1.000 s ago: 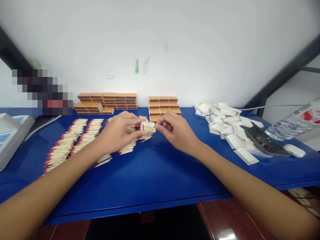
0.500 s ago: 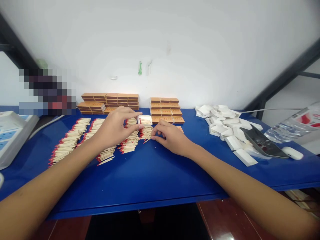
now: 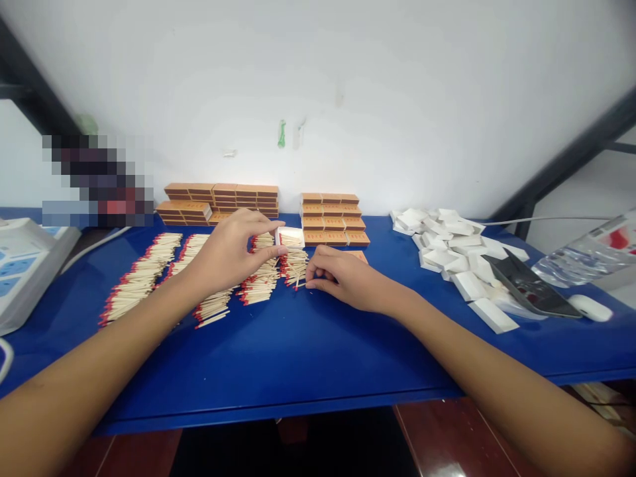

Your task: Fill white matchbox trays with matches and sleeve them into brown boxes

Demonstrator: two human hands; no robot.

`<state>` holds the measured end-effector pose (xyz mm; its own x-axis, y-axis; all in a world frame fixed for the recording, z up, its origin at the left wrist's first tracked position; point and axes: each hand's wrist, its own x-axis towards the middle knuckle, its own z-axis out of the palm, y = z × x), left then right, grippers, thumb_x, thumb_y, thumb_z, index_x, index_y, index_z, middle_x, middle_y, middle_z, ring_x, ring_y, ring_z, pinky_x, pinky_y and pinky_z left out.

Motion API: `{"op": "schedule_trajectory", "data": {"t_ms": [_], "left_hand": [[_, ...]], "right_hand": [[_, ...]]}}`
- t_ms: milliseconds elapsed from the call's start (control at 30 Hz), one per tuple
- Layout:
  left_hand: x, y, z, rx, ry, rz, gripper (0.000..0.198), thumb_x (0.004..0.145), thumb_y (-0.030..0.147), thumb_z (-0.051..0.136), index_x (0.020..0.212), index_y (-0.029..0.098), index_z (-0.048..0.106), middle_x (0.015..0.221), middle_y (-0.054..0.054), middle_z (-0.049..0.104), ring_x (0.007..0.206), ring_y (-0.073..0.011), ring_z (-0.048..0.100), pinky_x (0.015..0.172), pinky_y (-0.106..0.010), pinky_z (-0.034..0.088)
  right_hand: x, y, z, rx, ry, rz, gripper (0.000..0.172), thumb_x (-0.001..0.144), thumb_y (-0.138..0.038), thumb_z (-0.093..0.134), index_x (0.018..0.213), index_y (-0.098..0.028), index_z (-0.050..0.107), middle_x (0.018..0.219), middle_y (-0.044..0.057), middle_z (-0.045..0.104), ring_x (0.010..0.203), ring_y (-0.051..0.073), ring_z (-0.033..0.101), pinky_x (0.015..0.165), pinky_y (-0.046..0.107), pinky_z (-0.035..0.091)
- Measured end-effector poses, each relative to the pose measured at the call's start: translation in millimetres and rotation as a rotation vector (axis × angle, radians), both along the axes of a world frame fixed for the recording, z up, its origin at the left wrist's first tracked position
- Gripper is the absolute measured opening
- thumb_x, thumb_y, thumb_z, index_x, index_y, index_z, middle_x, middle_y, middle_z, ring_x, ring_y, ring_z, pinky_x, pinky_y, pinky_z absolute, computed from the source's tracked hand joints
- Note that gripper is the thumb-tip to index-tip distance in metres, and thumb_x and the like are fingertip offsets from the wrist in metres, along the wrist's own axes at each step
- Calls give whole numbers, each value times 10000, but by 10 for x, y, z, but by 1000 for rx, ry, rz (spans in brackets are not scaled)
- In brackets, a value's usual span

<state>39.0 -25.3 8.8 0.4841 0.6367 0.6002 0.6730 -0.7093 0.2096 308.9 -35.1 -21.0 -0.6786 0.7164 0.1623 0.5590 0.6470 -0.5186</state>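
My left hand reaches over the rows of matches, thumb and index finger closed on the left end of a small white matchbox tray. Some matches lie inside that tray. Just in front of it is a small heap of red-tipped matches. My right hand is at this heap's right edge, fingers curled and pinched around match ends, largely hidden by the fingers. Further rows of matches spread leftward, partly beneath my left hand and forearm.
Orange matchboxes are stacked along the wall in a left stack and a right stack. On the right lie a pile of white trays, a dark flat device, a white mouse and a plastic bottle. A power strip stands left.
My right hand has shifted slightly toward me at the heap's right edge; the slanted match at its fingertips no longer shows as before. My left hand keeps its hold on the tray.
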Motion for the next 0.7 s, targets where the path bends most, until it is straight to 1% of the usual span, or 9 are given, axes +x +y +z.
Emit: {"op": "schedule_trajectory", "data": {"t_ms": [167,233,300,367,567,700], "left_hand": [[-10,3,-2,7,-1,-9,478,1001,596,690,1238,200,815,1084,-107,797,1038,-292,709,942,-437,544],[-15,7,-4,18,0,-13,489,1004,598,685,1242,192,814,1087,-111,794,1032,-292,709,947,-440,543],[-17,9,-7,17,6,-14,492,1008,595,680,1246,187,814,1084,-113,794,1031,-294,709,944,-440,544],[-14,11,-11,7,10,-11,482,1011,590,676,1248,194,814,1078,-111,795,1039,-297,708,942,-439,544],[-15,23,-18,-3,2,-21,511,1004,615,676,1260,193,807,1087,-118,797,1040,-300,706,934,-447,545],[-19,13,-3,11,5,-8,504,1007,629,661,1247,213,813,1077,-108,796,1031,-295,707,937,-446,546]], "right_hand": [[23,-18,20,-39,11,81,73,1044,-196,656,990,-207,704,1000,28,575,838,157,562,746,291,460],[21,-24,19,-34,23,90,37,1043,-214,669,1042,-215,705,1009,29,574,844,162,559,755,297,467],[9,-26,10,-21,32,93,89,1044,-229,675,1130,-228,700,1023,30,574,838,163,555,758,302,471],[-5,-24,-2,-12,36,111,125,1059,-238,657,1177,-237,699,1040,34,576,838,164,559,775,309,474],[-14,-16,-35,-12,52,118,84,1070,-224,627,1076,-214,710,1024,40,586,875,173,583,792,306,473],[-22,-6,-47,32,57,109,166,1105,-213,540,1169,-221,693,1053,41,572,858,165,574,831,318,473]]}}
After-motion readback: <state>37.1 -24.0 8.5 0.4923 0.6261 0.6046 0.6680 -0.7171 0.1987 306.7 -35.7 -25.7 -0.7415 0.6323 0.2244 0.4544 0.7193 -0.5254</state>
